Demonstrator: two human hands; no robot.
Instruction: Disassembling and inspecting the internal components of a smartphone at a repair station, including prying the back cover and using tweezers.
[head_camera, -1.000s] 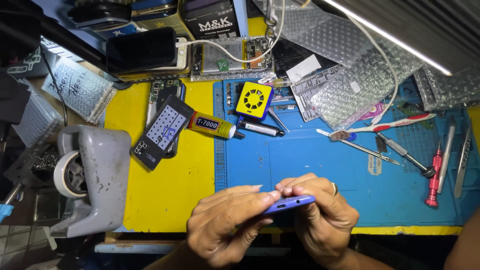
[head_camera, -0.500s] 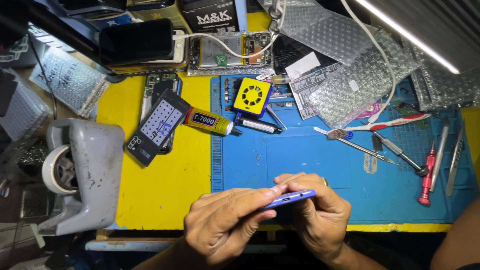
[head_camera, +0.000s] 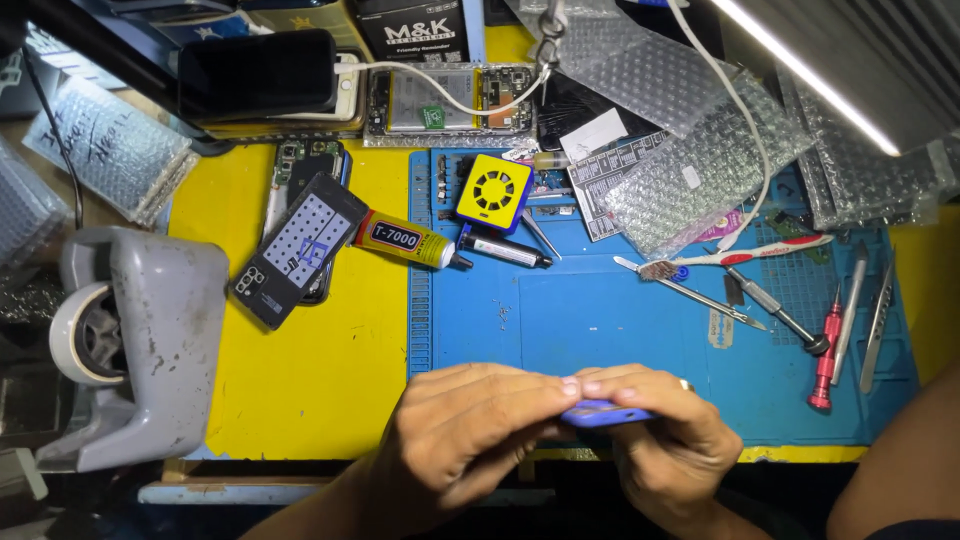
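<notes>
In the head view we see a blue work mat (head_camera: 600, 330) on a yellow bench, with a grey tape dispenser (head_camera: 140, 340) at nine o'clock, a glue tube (head_camera: 405, 240) and a small yellow fan (head_camera: 493, 193) toward twelve, bubble-wrap bags (head_camera: 700, 170) at one, and a red screwdriver (head_camera: 826, 358) with tweezers at three. None of it stands between us and our hands at six o'clock. There our left hand (head_camera: 465, 435) and right hand (head_camera: 665, 440) both pinch a purple phone (head_camera: 605, 413), which lies edge-on between them, fingertips meeting over its top.
</notes>
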